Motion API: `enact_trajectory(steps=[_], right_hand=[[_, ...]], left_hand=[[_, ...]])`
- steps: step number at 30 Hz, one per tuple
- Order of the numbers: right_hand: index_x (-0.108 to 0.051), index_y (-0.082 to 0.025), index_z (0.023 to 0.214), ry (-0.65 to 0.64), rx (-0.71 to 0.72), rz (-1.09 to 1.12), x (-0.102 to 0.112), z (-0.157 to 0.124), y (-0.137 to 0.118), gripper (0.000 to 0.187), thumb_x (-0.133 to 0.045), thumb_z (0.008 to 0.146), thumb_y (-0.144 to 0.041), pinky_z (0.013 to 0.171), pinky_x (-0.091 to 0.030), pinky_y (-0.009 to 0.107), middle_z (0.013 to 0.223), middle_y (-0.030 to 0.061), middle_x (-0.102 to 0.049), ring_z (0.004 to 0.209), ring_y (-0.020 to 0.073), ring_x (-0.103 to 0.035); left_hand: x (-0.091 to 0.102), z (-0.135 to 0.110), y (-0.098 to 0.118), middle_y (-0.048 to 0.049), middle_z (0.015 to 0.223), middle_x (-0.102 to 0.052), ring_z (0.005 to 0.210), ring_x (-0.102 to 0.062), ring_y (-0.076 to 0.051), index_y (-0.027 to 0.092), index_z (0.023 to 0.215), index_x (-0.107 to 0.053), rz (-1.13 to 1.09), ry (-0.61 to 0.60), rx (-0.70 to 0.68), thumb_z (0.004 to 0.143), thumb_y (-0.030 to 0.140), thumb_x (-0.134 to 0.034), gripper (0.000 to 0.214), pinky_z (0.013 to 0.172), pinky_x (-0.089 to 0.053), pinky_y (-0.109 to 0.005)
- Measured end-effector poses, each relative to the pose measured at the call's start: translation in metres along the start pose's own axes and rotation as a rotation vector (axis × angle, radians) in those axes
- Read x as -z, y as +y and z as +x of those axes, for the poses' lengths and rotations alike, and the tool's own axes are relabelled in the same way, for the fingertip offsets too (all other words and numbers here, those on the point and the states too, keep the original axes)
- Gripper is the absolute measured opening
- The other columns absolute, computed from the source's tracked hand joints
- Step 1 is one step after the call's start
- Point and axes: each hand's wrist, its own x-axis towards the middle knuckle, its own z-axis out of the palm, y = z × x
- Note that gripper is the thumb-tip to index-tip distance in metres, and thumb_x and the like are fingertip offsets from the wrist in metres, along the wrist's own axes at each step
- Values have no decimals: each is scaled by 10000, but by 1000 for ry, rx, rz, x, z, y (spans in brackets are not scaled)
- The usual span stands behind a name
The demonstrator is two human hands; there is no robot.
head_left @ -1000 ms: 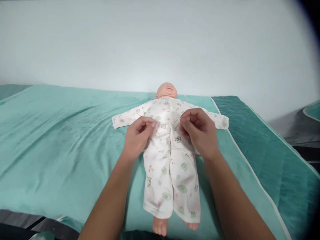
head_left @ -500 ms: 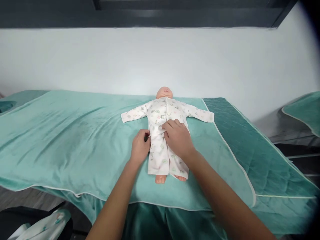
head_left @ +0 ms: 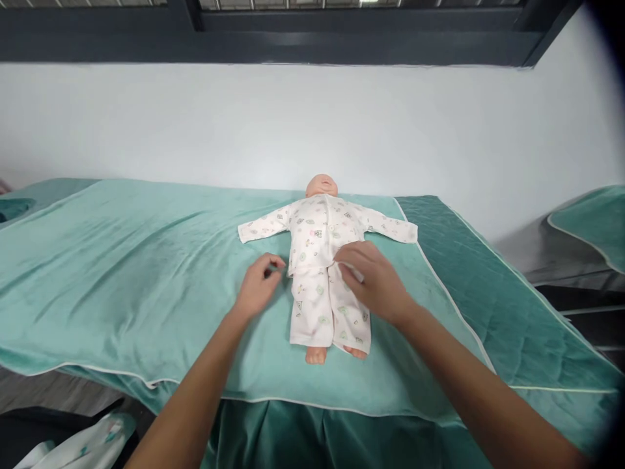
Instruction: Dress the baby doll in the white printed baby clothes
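Note:
A baby doll lies on its back, dressed in a white long-sleeved shirt and matching trousers with small prints. Its arms are spread and its bare feet poke out below the trouser legs. Beside the shirt's lower left corner is my left hand, fingers bent, thumb apart, nothing held. Over the right side of the doll's waist, my right hand has its fingertips and thumb closed at the shirt's front hem. The hand covers part of that hem.
A light green blanket spreads under the doll, over a darker quilted cover at right. Behind stands a white wall below a dark metal frame. Printed cloth lies on something black at lower left.
My left hand has let go of the shirt's side and moved left. My right hand has shifted right and slightly down along the hem. The shirt's lower front now lies flatter over the trousers.

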Motion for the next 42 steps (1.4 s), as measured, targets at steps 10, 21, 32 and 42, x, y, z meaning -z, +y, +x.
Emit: enact_trajectory(steps=[10,21,32,42], right_hand=[[-610,-140,1222,395,-816,-164,13,-27,181,425,-562,856,-349,900,-449,405,1149,163,-607,958,242,-572],[-658,-212,961,472,-812,0,27,-28,212,178,-617,804,-284,776,-378,371,869,84,-599,764,212,-499],[-605,-194,1179,379,-845,210,22,-36,202,469,-677,716,-164,770,-439,349,943,82,-684,774,194,-596],[-615,-194,1074,514,-743,63,30,-58,154,269,-610,806,-217,844,-459,392,1197,173,-586,964,247,-580]], left_hand=[[25,96,-71,-172,1514,-461,1427,-360,-356,161,1510,-378,628,176,198,912,275,-389,609,1124,-323,-582],[41,106,-82,-120,1523,-475,1401,-419,-331,222,1452,-490,739,139,208,888,109,-316,600,1090,-367,-567],[17,29,-47,-178,1445,-500,1378,-417,-291,96,1346,-537,547,331,77,858,134,-426,502,1165,-354,-440],[-24,-128,13,-60,1370,-584,1331,-504,-244,287,1165,-569,240,162,-36,920,229,-508,259,1198,-315,-536]])
